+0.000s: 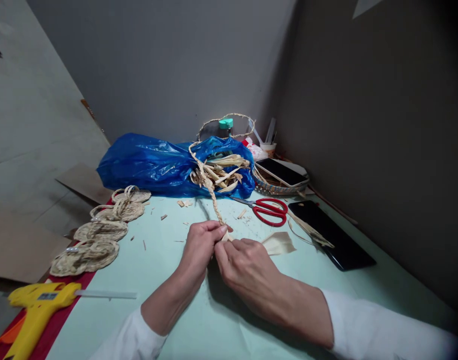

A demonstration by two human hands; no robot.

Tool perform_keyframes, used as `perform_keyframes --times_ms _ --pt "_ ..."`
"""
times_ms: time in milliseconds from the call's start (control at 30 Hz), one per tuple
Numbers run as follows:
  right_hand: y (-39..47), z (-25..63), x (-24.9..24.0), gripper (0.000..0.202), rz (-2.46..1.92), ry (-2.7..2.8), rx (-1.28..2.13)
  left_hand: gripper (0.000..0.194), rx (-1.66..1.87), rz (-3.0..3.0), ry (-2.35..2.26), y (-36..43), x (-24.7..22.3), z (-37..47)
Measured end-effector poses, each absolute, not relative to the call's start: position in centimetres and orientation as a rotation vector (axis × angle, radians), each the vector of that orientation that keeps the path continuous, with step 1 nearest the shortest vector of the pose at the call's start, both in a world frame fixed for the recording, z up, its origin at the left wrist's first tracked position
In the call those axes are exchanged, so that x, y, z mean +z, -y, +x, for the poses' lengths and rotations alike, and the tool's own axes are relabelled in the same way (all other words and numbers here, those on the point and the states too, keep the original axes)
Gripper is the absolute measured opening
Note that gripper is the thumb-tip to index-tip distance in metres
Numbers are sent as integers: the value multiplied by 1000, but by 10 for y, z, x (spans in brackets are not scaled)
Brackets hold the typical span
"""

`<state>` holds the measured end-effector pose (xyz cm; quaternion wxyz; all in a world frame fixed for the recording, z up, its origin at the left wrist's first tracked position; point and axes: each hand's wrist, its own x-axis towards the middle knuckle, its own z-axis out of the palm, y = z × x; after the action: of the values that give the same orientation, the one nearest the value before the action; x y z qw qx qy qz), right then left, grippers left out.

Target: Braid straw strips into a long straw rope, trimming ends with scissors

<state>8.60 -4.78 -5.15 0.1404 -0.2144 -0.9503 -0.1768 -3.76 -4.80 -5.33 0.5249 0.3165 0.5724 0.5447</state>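
Note:
A braided husk cord (212, 196) runs from my hands up over a blue plastic bag (146, 162) and loops at the back. Its near end is pinched in my left hand (200, 245), thumb on top. Right against it, my right hand (247, 257) is closed on a pale dry husk strip (279, 243), whose wide end sticks out to the right. The exact grip between the fingers is partly hidden. Dry husks (226, 170) spill from the bag's mouth. Red-handled scissors (268, 211) lie just beyond my right hand.
Coiled woven husk pieces (101, 231) line the left edge, above a yellow glue gun (44, 300) with a glue stick. At right lie a black tablet-like slab (337, 240) and thin husk strips (307, 227). A phone (281, 171) rests on a basket (277, 189) near the wall.

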Motion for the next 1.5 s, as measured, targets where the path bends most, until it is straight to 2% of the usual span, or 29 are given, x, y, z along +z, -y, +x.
perform_keyframes --times_ms 200,267,333,433,500,567,633,700,867,967,1133,1333,1433,1500 --pt "51 83 -53 27 -658 2862 -457 17 1316 809 -1375 47 -53 -38" --pt "49 87 -45 24 -699 2869 -211 18 1333 847 -1405 46 -52 -41" --pt "43 94 -32 16 -724 2790 173 18 1373 920 -1456 45 -50 -44" --pt "26 105 -14 26 -797 2405 582 16 1437 1066 -1470 44 -48 -46" --pt "11 110 -10 23 -862 2206 767 14 1448 1127 -1434 45 -48 -44" --pt "-1 110 -15 26 -794 2156 1112 13 1434 1126 -1405 47 -47 -41" --pt "-8 107 -26 36 -738 2074 1423 20 1430 1095 -1380 49 -46 -39" --pt "-9 102 -37 42 -747 2005 1562 28 1437 1084 -1352 50 -47 -38" --pt "-6 96 -45 20 -607 2046 1752 27 1364 1132 -1354 49 -53 -41" --pt "-9 98 -42 18 -632 2133 1725 21 1316 1226 -1436 49 -53 -43" --pt "-12 102 -33 19 -741 2258 1422 12 1307 1368 -1507 51 -49 -45" --pt "-10 102 -37 30 -715 2217 1179 15 1294 1309 -1346 54 -45 -48" --pt "-11 102 -43 30 -748 2144 1144 14 1257 1419 -1508 56 -42 -48" --pt "-12 102 -45 31 -813 2080 1149 5 1244 1562 -1719 58 -41 -48"
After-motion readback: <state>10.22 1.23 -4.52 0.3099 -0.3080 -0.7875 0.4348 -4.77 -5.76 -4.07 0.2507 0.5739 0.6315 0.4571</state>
